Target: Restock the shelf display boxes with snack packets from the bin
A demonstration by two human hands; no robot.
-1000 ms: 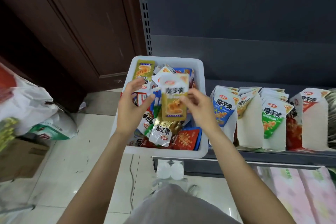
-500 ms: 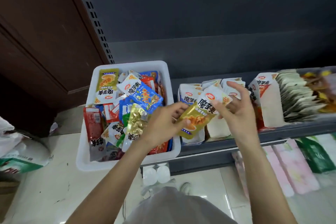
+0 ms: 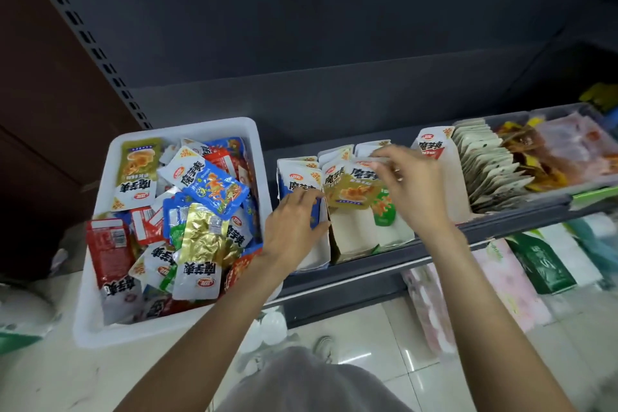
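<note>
My right hand point(image 3: 409, 189) pinching gold packet point(image 3: 351, 192) over display box point(image 3: 354, 234); my left hand point(image 3: 294, 227) gripping blue box point(image 3: 316, 244) edge, beside bin point(image 3: 97, 321).

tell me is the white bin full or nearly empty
Full: the white bin holds a heap of snack packets reaching about rim height.

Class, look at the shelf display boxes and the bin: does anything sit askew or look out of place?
Yes. An olive-gold packet lies tilted across the front of the display boxes instead of standing filed in a row; the right hand is at it. In the bin, the packets are piled at all angles.
</note>
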